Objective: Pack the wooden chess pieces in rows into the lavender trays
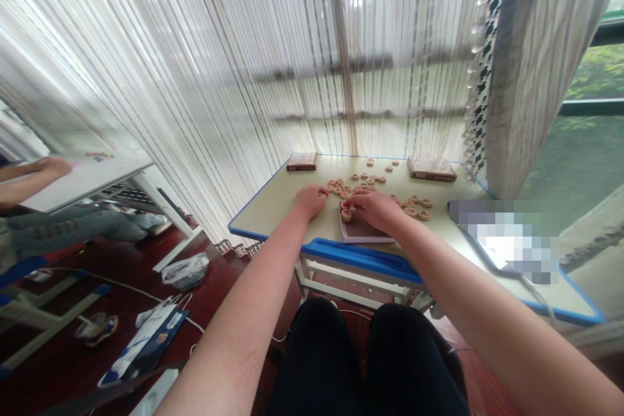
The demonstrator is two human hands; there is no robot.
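Round wooden Chinese chess pieces (338, 186) lie scattered over the table, several with red markings. My right hand (374, 208) reaches over a shallow light-rimmed box tray (369, 240), its fingertips pinched on a chess piece at the tray's left side. Just in front of those fingers, another chess piece (346, 215) sits in the tray's left corner. To the left of the tray, my left hand (311, 200) rests by the loose pieces with its fingers curled; what they hold, if anything, is hidden.
A flat brown box (301, 162) stands at the back left of the blue-edged table (263, 214), another box (431, 168) at the back right. A pixelated device (507, 244) lies on the right. At left, another person's hand (54, 167) rests on a white table. Bags (185, 271) lie on the floor.
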